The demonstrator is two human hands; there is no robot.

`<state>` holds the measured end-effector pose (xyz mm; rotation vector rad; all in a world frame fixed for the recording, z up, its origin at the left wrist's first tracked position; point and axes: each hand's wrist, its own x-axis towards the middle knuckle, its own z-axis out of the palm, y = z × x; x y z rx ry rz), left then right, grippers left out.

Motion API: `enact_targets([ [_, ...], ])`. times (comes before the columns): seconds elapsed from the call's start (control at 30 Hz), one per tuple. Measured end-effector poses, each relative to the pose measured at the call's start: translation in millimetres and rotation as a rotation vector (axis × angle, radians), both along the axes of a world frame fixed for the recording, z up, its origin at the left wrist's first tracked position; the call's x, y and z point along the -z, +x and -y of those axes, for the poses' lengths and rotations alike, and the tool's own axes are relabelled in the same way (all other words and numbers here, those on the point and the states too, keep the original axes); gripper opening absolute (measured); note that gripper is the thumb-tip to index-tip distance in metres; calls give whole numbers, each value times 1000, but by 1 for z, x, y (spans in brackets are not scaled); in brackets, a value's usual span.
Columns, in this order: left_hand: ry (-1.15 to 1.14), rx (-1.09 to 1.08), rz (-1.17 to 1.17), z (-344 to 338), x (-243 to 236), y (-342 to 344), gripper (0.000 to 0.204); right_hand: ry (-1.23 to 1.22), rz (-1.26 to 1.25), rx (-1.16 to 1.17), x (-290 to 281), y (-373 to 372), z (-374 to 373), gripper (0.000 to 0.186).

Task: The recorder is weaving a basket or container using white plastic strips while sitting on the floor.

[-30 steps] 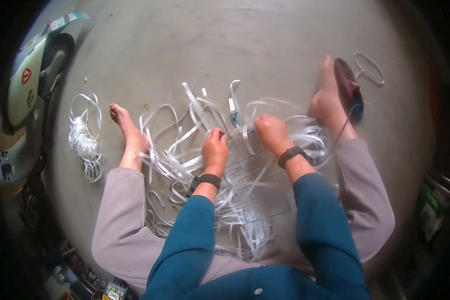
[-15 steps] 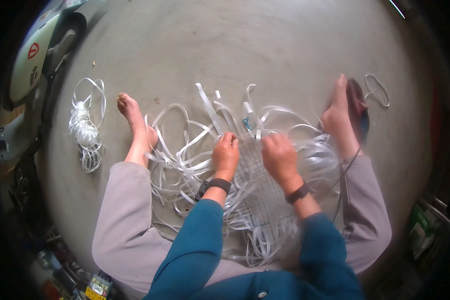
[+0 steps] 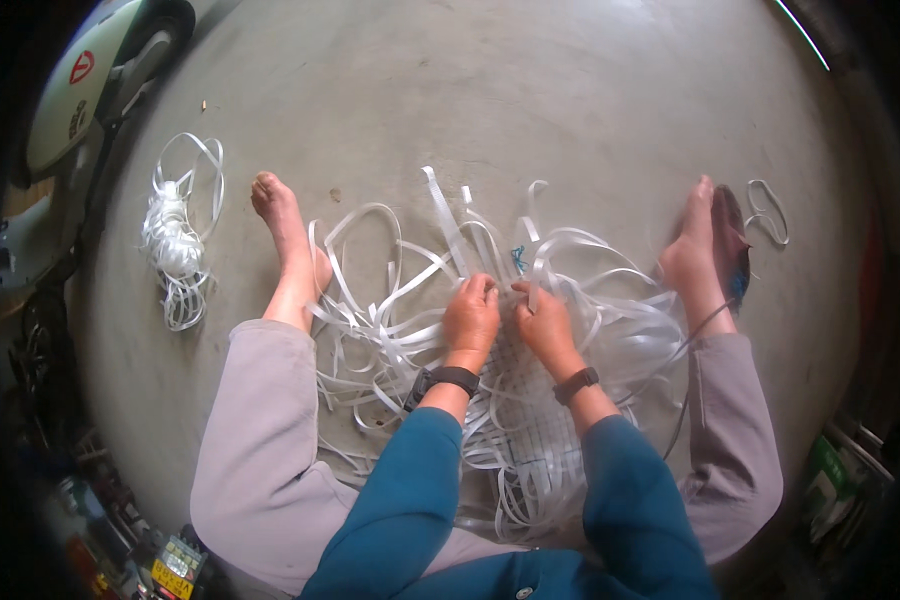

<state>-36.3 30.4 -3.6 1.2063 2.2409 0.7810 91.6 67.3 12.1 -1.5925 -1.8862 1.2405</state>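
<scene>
Between my outstretched legs lies a partly woven mat (image 3: 540,460) of white flat straps, with loose strands (image 3: 380,310) looping around it. My left hand (image 3: 472,322) is closed with fingertips pinched at the mat's far end; what lies inside the pinch is hidden. My right hand (image 3: 541,322) is beside it, fingers curled on a white strap (image 3: 537,270) that runs up from between them. Just beyond my hands lies a small blue tie (image 3: 518,259) among the strap ends.
A bundle of white strap (image 3: 175,235) lies left of my left foot. A dark slipper (image 3: 730,240) is beside my right foot, near a loose band (image 3: 770,210). A scooter (image 3: 80,100) stands at upper left; tools (image 3: 175,560) are at lower left, assorted items (image 3: 840,470) at lower right.
My right hand has dropped from higher up and closed in beside my left hand, a strap end now upright in it. The view has shifted, so most things appear farther right.
</scene>
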Motion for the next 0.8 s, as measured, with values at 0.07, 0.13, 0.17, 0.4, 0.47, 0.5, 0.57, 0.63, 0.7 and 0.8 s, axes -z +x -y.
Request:
enact_targets([
  [0.07,19,-4,7,0,0,-2,13,16,10,-5,1,-5,-4,29],
  [0.13,40,-8,15,0,1,-2,13,35,49,-13,1,-10,-5,29],
  [0.17,45,-10,10,0,1,-2,13,53,89,-18,1,-11,-6,29],
  [0.4,79,-2,-10,-2,-2,1,11,151,156,-67,7,-22,-20,25],
  [0.47,92,-6,-16,1,5,-6,11,153,154,-76,6,-35,-26,22],
  [0.5,105,-5,-18,3,8,-10,10,154,151,-76,5,-42,-29,21],
  [0.57,109,-143,66,-15,-11,-48,30,154,177,-68,12,-43,-35,20],
  [0.63,185,-367,224,-49,-67,-127,53,161,201,-50,14,-44,-40,19],
  [0.7,285,-525,354,-69,-113,-187,77,175,210,-35,16,-49,-42,17],
  [0.8,340,-576,390,-74,-124,-210,101,215,213,6,19,-52,-42,15],
])
